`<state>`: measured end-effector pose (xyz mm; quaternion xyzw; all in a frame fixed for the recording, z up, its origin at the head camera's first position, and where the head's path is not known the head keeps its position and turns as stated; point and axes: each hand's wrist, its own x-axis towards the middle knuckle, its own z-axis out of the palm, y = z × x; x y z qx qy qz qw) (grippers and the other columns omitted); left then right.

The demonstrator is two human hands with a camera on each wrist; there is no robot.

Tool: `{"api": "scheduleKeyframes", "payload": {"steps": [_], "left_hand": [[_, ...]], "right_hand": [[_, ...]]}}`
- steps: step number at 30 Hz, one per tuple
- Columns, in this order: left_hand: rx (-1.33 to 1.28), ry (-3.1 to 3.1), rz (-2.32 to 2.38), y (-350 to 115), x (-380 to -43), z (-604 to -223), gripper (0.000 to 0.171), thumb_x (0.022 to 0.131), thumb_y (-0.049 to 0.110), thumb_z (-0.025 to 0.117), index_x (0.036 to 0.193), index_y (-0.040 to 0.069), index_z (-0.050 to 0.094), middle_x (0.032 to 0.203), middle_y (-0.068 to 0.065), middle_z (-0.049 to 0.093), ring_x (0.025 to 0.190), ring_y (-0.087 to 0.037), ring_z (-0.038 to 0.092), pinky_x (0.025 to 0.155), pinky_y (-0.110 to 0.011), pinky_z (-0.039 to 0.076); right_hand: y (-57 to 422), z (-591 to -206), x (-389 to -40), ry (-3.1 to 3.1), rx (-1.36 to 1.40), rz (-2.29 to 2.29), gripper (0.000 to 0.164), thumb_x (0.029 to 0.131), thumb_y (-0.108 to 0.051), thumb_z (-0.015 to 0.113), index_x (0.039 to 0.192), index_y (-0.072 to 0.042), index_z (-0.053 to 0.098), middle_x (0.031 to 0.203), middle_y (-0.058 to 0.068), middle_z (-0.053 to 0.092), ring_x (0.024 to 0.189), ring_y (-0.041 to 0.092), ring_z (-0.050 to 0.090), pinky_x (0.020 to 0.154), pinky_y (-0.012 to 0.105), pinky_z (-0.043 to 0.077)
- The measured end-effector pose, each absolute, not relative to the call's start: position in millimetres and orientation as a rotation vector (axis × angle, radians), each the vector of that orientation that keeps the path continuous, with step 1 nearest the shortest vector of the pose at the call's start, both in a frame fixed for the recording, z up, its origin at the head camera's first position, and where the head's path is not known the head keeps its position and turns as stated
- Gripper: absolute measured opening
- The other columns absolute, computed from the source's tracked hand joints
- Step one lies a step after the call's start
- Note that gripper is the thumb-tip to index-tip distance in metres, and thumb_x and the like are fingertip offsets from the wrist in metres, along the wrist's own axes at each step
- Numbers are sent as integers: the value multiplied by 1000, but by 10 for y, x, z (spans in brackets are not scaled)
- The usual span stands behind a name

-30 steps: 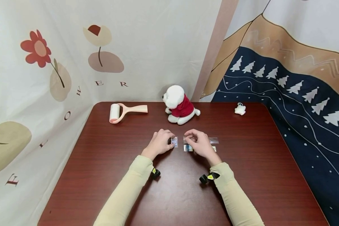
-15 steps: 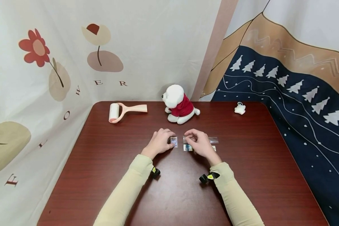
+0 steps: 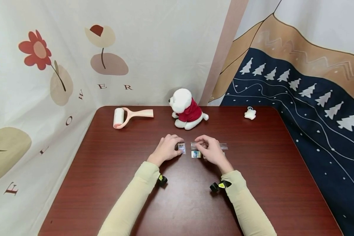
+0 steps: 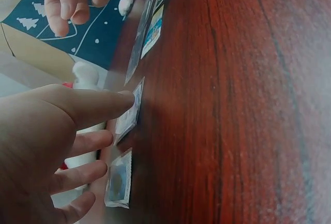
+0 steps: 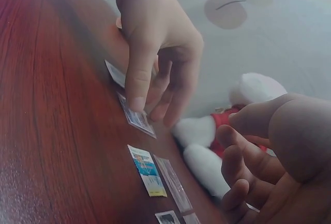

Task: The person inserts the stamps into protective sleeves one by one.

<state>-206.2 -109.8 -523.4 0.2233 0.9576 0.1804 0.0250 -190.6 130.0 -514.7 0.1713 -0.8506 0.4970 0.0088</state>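
Well inside the desk's point(image 3: 183, 203) side edges, the spread left grip point(image 3: 167, 147) touches a card point(image 3: 181, 148), the loosely spread right grip point(image 3: 210, 150) part-hiding a clear strip point(image 3: 223, 146).

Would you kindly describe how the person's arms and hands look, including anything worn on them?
Both arms are in plain pale yellow long sleeves, the left sleeve and right sleeve reaching to about the wrists. A small black device with a bright yellow-green patch shows at the left wrist and right wrist. The left hand and right hand are bare, without gloves.
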Motion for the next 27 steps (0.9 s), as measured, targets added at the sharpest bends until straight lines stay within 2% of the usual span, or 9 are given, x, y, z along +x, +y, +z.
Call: {"api": "scheduleKeyframes", "payload": {"steps": [9,14,19,27], "left_hand": [[720,2953,595,-1053,-2060,-5177,47,90,35,84,132,16,72,131,-3,69,118,-29,59,91,-48,48],[726,2935,625,-1008,-2063,-5181,47,90,34,85,132,16,72,131,-2,69,117,-28,58,93,-48,48],[748,2930,635,-944,-2079,-5203,40,91,33,84,127,19,74,126,1,71,115,-25,59,92,-46,48],[783,2934,659,-840,-2140,-5201,32,95,29,80,125,18,75,121,2,73,111,-25,61,90,-47,49]], "right_hand": [[1366,-5169,-1882,-2664,513,1514,12,95,-9,74,107,-8,76,93,5,77,67,12,65,62,24,51],[1406,-5176,-1852,-2687,487,1514,14,95,-8,75,109,-6,76,98,8,76,65,15,64,56,26,51],[1435,-5200,-1833,-2749,473,1465,16,96,-10,76,112,-7,75,104,6,75,62,11,62,51,28,50],[1444,-5233,-1812,-2844,536,1339,23,91,-7,80,114,-6,74,98,6,75,63,10,60,61,28,51]]}}
